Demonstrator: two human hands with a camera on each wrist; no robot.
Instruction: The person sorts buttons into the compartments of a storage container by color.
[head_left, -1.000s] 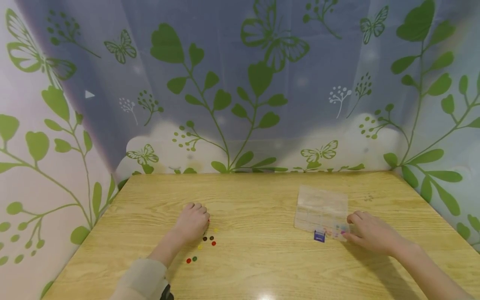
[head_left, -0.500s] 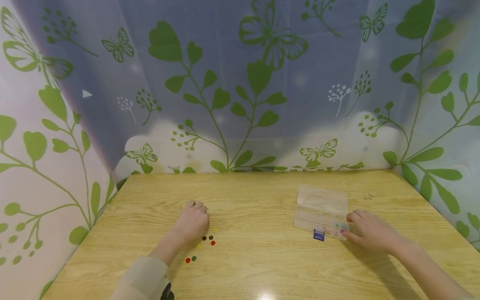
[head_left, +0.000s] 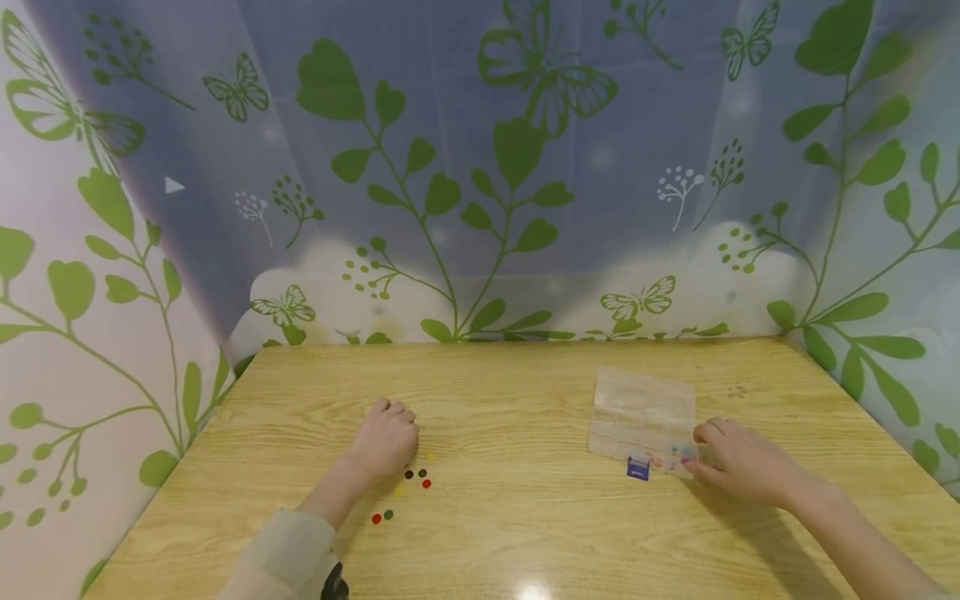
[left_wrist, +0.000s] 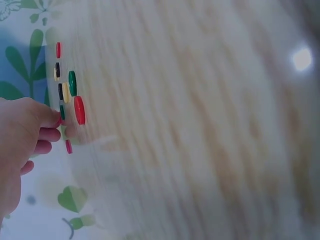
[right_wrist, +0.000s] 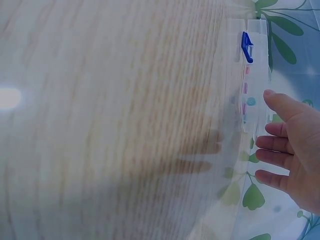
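My left hand (head_left: pixel 386 442) rests low on the left side of the table, fingers bent. In the left wrist view its thumb and index fingertips are right at a green disc (left_wrist: pixel 62 111) and a red one; I cannot tell if they pinch one. Other button-like discs lie around it: black (head_left: pixel 422 473), red (head_left: pixel 427 483), yellow (head_left: pixel 400 492) and green (head_left: pixel 388 515). My right hand (head_left: pixel 746 462), fingers loosely extended, is beside a clear plastic box (head_left: pixel 630 408), thumb at its near right corner. The box has a blue clasp (head_left: pixel 638 468) and small coloured pieces (right_wrist: pixel 245 88) inside.
The wooden table (head_left: pixel 517 417) ends at a patterned curtain (head_left: pixel 465 167) that also hangs along both sides. Faint small clear pieces (head_left: pixel 737 392) show behind my right hand. A dark watch-like band (head_left: pixel 334 581) shows by my left sleeve (head_left: pixel 281 554).
Both hands stay almost where they were. The red disc seen at my left fingertips a second ago is now hidden in the head view. The view shifts slightly.
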